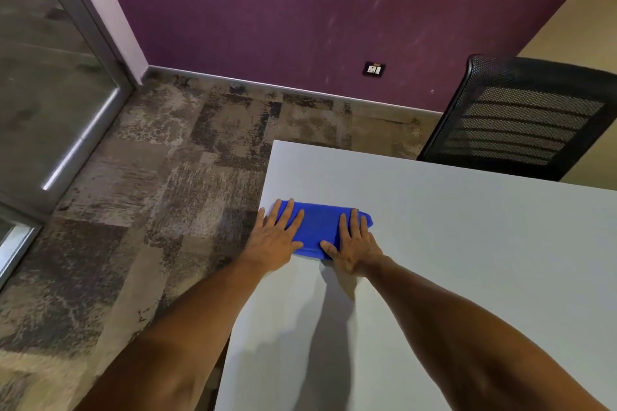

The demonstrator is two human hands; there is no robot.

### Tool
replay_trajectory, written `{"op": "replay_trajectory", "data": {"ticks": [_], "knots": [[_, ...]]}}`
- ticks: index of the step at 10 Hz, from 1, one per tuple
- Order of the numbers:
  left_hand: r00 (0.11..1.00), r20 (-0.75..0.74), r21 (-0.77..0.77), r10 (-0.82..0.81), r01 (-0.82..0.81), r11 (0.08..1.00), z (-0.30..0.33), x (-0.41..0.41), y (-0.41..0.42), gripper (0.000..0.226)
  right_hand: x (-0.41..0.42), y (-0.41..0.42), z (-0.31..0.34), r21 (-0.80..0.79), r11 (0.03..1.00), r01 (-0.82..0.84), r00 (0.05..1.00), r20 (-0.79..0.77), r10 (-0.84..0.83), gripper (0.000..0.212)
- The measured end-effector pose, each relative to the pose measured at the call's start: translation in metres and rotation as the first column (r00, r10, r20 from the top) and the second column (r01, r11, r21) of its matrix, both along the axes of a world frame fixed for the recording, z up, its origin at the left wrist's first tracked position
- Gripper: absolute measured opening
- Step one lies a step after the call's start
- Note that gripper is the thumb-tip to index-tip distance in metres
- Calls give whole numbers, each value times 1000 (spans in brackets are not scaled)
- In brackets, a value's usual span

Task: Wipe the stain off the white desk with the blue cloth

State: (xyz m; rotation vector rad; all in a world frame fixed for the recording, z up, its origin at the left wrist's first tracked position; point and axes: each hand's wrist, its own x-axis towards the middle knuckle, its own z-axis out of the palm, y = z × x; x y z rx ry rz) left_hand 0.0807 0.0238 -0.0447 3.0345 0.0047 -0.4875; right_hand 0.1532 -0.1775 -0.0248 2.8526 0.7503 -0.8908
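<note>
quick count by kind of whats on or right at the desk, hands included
hands: 2, left hand and right hand, both flat on the cloth
blue cloth: 1
white desk: 1
black mesh chair: 1, at the desk's far side
total: 5

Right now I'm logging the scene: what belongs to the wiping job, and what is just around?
Job: blue cloth, white desk, left hand, right hand, both flat on the cloth.
Around: black mesh chair, wall socket.
</note>
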Motion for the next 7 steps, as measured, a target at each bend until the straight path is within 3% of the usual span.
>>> {"op": "replay_trajectory", "data": {"ticks": [3,4,5,7], "knots": [[993,-11,-63,119,-119,991,49,-23,6,84,-16,-5,60,134,991,21,1000,5,-22,87],[993,15,-45,120,-119,992,70,-30,9,83,-25,-5,78,118,992,45,999,14,-47,86],[996,82,32,17,-20,999,100,-48,1,77,-41,-6,107,167,968,187,980,29,-195,81],[992,113,32,51,-55,998,134,-83,-32,78,-78,-34,149,232,953,195,980,-10,-198,55]]}}
